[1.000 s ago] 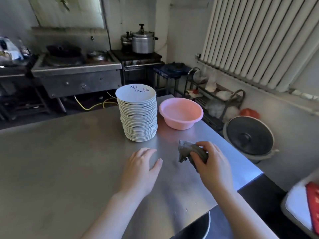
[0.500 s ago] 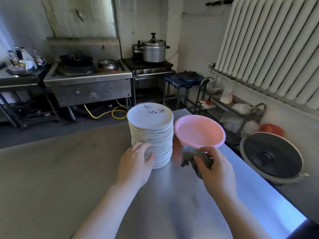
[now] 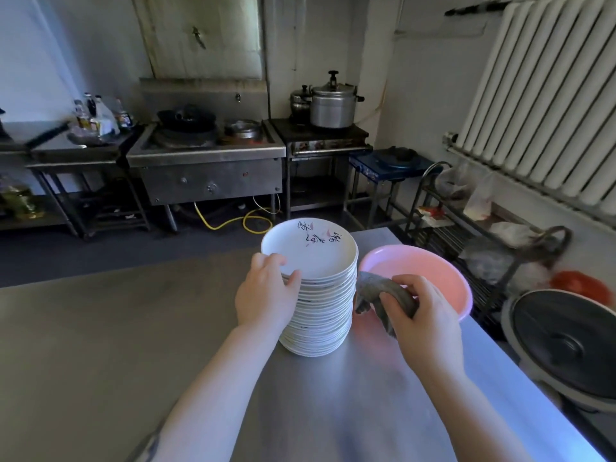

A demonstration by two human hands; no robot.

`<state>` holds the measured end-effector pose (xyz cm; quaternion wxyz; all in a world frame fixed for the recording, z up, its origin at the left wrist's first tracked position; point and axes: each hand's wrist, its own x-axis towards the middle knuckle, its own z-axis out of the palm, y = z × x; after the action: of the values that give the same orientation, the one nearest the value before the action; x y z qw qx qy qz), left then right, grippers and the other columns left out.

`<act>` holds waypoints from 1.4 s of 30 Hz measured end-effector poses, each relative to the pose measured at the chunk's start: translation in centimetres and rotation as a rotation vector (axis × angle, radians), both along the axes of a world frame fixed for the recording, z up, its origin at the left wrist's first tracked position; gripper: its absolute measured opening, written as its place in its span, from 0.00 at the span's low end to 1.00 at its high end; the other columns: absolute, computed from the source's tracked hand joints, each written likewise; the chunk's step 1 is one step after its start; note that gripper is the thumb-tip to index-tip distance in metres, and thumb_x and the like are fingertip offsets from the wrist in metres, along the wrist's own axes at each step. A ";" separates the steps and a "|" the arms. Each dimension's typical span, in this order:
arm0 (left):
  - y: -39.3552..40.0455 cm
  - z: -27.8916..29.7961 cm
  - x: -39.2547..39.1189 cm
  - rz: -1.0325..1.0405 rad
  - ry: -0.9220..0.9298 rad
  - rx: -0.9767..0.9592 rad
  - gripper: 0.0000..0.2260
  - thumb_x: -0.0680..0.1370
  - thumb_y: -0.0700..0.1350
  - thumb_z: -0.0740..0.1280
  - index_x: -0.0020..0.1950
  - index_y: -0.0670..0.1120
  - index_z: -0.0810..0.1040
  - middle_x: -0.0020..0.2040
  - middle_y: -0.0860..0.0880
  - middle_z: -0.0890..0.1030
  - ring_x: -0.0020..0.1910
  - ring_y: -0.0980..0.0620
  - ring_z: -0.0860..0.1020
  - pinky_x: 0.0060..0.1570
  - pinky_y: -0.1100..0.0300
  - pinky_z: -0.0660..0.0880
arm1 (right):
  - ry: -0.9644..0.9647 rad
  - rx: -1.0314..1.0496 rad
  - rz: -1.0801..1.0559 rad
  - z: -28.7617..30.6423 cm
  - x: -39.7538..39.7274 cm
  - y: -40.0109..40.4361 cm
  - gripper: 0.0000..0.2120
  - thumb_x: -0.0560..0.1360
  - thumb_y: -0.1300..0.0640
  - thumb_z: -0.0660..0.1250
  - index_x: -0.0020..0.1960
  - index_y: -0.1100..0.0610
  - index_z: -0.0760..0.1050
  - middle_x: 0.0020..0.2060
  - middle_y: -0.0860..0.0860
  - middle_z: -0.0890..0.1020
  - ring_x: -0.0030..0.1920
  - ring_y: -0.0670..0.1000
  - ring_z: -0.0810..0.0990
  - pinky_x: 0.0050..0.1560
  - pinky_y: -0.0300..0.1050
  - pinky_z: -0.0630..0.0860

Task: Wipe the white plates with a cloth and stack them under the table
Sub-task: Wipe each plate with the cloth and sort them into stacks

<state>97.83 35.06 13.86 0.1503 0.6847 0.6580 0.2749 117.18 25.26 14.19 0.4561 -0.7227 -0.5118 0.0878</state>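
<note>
Since the earlier frame, the left hand (image 3: 266,291) has risen from the side of the plate stack (image 3: 316,295) to its top, and the view has drawn closer. Steel counter (image 3: 100,345): fills the lower view and carries the stack near its far right corner. Round black lid (image 3: 563,341): lies off the counter's right edge, beside a wire rack (image 3: 466,235). Pink basin (image 3: 430,271): sits on the counter just right of the stack. Plate stack: tall, white, upright; the top plate (image 3: 308,251) bears dark and red script near its far edge. Left hand: its grip is closed on the near-left rim of the top plate, thumb on the upper face, fingers curled at the edge. Right hand (image 3: 430,315): its grip is closed on a bunched grey cloth (image 3: 383,291), held in front of the basin's near rim; one end hangs close beside the stack.
</note>
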 end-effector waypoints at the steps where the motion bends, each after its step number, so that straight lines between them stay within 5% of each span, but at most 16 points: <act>1: 0.3 -0.1 0.1 0.031 -0.013 0.001 0.16 0.80 0.56 0.62 0.64 0.51 0.72 0.60 0.53 0.69 0.47 0.49 0.78 0.38 0.56 0.73 | -0.004 -0.001 0.013 0.0 -0.1 0.4 0.11 0.75 0.55 0.69 0.48 0.42 0.70 0.41 0.37 0.75 0.41 0.44 0.73 0.36 0.44 0.67; 8: 2.0 -1.0 -0.2 0.216 -0.184 -0.081 0.17 0.76 0.59 0.66 0.51 0.48 0.67 0.49 0.52 0.73 0.41 0.47 0.76 0.35 0.56 0.70 | 0.011 0.016 0.049 -0.6 -0.2 2.4 0.10 0.75 0.56 0.69 0.49 0.43 0.72 0.43 0.41 0.78 0.43 0.47 0.75 0.38 0.45 0.69; 16: 2.4 -0.9 0.2 0.260 -0.166 -0.133 0.17 0.76 0.61 0.64 0.50 0.48 0.69 0.44 0.53 0.75 0.42 0.48 0.75 0.37 0.56 0.69 | 0.014 0.007 0.066 -1.0 -0.4 3.2 0.10 0.74 0.58 0.69 0.49 0.44 0.73 0.42 0.40 0.78 0.41 0.45 0.75 0.38 0.44 0.68; 26: 2.6 -0.3 0.9 0.244 -0.453 -0.032 0.09 0.76 0.47 0.67 0.50 0.44 0.71 0.41 0.52 0.75 0.38 0.54 0.74 0.33 0.57 0.71 | 0.014 0.018 0.053 -0.6 -0.3 3.0 0.11 0.74 0.58 0.70 0.48 0.44 0.72 0.40 0.38 0.77 0.42 0.37 0.74 0.37 0.42 0.68; 30: 2.7 0.0 1.0 0.226 -0.655 0.016 0.07 0.77 0.41 0.65 0.51 0.45 0.68 0.41 0.48 0.79 0.39 0.46 0.81 0.36 0.54 0.77 | 0.004 0.018 0.050 -0.4 -0.1 2.9 0.10 0.75 0.58 0.70 0.49 0.44 0.72 0.41 0.39 0.77 0.41 0.36 0.74 0.37 0.40 0.67; 34: 2.3 0.1 1.1 0.212 -0.807 0.012 0.12 0.77 0.36 0.63 0.58 0.47 0.68 0.42 0.44 0.82 0.27 0.54 0.81 0.27 0.71 0.71 | -0.010 0.025 0.040 -0.2 0.1 2.7 0.09 0.75 0.57 0.70 0.48 0.45 0.73 0.41 0.40 0.77 0.40 0.38 0.75 0.36 0.38 0.67; 36: 2.0 0.1 1.1 0.221 -0.871 0.013 0.14 0.77 0.35 0.63 0.60 0.47 0.70 0.43 0.44 0.82 0.27 0.55 0.81 0.35 0.67 0.77 | -0.005 0.030 0.038 -0.1 0.1 2.6 0.08 0.75 0.57 0.70 0.49 0.46 0.74 0.41 0.40 0.77 0.40 0.41 0.75 0.37 0.40 0.68; 39: 1.6 0.0 0.9 0.254 -1.000 0.017 0.16 0.75 0.33 0.64 0.60 0.47 0.73 0.41 0.45 0.81 0.29 0.55 0.81 0.42 0.49 0.83 | -0.004 0.023 0.034 0.1 0.3 2.1 0.07 0.75 0.57 0.69 0.50 0.47 0.75 0.42 0.41 0.77 0.40 0.44 0.74 0.38 0.43 0.67; 42: 0.5 0.4 0.4 0.268 -1.054 0.014 0.17 0.75 0.32 0.64 0.62 0.45 0.74 0.42 0.44 0.81 0.35 0.50 0.82 0.38 0.53 0.83 | -0.006 0.025 0.040 0.3 0.5 1.3 0.07 0.75 0.56 0.69 0.50 0.47 0.75 0.43 0.41 0.78 0.42 0.46 0.74 0.38 0.43 0.67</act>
<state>98.21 35.57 14.30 0.4188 0.3653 0.5733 0.6021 117.69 26.55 14.51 0.4618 -0.7066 -0.5288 0.0882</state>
